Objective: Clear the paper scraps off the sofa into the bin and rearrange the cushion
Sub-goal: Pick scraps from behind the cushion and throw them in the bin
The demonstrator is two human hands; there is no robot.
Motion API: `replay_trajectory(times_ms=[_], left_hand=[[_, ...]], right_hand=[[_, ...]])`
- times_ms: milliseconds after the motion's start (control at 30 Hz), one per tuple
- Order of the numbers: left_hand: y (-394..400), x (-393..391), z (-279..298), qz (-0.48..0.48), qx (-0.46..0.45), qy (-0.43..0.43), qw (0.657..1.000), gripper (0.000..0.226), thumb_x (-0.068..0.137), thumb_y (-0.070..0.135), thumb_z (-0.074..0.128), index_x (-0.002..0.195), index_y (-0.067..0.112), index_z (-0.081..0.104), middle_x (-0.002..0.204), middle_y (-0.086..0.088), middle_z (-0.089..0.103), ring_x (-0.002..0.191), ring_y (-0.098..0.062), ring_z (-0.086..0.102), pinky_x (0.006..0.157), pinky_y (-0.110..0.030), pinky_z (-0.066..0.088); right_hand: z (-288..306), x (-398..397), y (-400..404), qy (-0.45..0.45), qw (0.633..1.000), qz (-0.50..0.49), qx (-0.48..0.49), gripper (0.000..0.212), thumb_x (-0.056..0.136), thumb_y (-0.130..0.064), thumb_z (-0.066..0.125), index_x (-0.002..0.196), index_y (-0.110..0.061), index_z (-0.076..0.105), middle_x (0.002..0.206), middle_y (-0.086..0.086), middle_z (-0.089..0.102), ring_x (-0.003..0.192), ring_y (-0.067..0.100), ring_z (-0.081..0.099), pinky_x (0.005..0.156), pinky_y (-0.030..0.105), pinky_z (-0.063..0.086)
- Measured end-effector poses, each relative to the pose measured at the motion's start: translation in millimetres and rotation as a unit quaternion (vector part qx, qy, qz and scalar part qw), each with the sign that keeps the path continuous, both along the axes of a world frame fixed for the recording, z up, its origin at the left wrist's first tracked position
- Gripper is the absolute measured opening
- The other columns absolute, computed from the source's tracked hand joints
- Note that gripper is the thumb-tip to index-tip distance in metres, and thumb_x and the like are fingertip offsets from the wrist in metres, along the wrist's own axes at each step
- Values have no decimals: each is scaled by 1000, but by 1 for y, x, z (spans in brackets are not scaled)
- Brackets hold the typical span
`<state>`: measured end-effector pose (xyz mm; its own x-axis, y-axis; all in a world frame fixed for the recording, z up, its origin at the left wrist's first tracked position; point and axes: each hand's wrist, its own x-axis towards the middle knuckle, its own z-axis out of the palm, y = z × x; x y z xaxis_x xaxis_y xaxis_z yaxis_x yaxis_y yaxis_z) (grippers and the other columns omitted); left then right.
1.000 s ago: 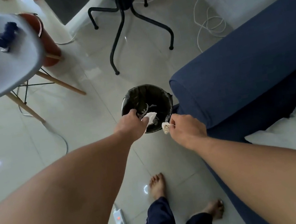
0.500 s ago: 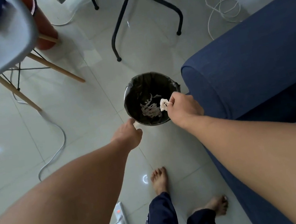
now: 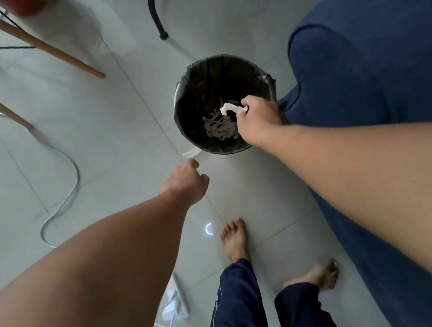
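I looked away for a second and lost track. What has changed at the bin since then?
The left hand let its paper fall into the bin and drew back toward the body, now holding nothing. The right hand moved over the bin's opening. It still pinches its paper scrap; the bin stays beside the sofa.

A wooden-legged chair (image 3: 20, 44) stands at eleven o'clock, a black stand (image 3: 157, 17) at twelve, a power strip (image 3: 178, 296) at six, on pale floor tiles (image 3: 91, 132).
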<state>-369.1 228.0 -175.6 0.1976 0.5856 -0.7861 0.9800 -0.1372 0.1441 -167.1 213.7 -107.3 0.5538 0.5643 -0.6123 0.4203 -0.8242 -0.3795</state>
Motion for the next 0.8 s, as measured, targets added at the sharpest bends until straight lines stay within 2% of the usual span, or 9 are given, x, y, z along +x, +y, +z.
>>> replay_trajectory(times_ms=[67,133,233,333,400,500,567,667,800], left_hand=[[4,-4,-33,-10,-1,9,1000,51,99,39,51,148,24,45,141,-5,58,125,-29,57,93,-37,48],[8,-9,-63,-22,-2,22,1000,50,100,37,50,148,23,45,139,-5,58,121,-29,58,84,-34,45],[14,-14,-119,-35,-1,36,999,49,99,34,50,147,24,46,139,-6,57,120,-29,58,81,-34,43],[21,-14,-176,-49,-9,36,998,50,98,34,50,147,23,47,144,-6,51,123,-30,57,91,-38,49],[27,-9,-209,-66,-6,40,997,52,96,35,51,147,24,47,149,-7,44,124,-33,56,98,-46,50],[34,-1,-250,-95,24,40,994,55,94,31,54,149,27,47,155,-7,34,129,-36,50,101,-52,49],[38,1,-271,-100,32,46,993,58,94,32,53,151,29,43,160,-8,28,134,-37,46,102,-53,47],[44,-3,-293,-104,4,51,993,66,95,37,54,157,28,32,166,-11,20,142,-40,38,109,-55,42],[43,-10,-299,-138,11,41,989,72,94,45,60,156,19,35,159,-12,31,138,-39,40,106,-53,45]], right_hand=[[-30,-6,0,10,1000,9,-14,42,103,-32,50,145,-37,52,143,5,58,128,32,55,101,38,44],[-55,-11,-3,2,1000,18,-8,46,102,-34,48,148,-39,48,144,4,57,130,33,54,107,44,44],[-98,-17,-4,-34,998,43,11,42,100,-34,47,141,-37,54,137,1,62,123,32,58,99,43,47],[-131,-20,1,-79,992,86,40,33,99,-32,47,129,-34,61,128,-2,65,112,29,62,85,39,48],[-149,-18,5,-104,987,110,59,29,99,-32,48,124,-31,63,123,-2,65,105,28,63,81,38,48],[-170,-10,10,-119,979,146,79,26,100,-33,48,120,-28,63,117,-3,63,99,25,62,77,39,48],[-180,-5,11,-129,974,166,78,26,102,-35,47,121,-28,63,116,-3,63,98,24,62,75,39,46],[-187,-2,11,-136,974,170,62,27,101,-36,47,122,-28,63,119,-3,64,102,27,64,80,42,50],[-187,-2,17,-134,971,192,49,27,101,-36,47,120,-29,64,118,-1,65,101,29,65,79,43,51]])
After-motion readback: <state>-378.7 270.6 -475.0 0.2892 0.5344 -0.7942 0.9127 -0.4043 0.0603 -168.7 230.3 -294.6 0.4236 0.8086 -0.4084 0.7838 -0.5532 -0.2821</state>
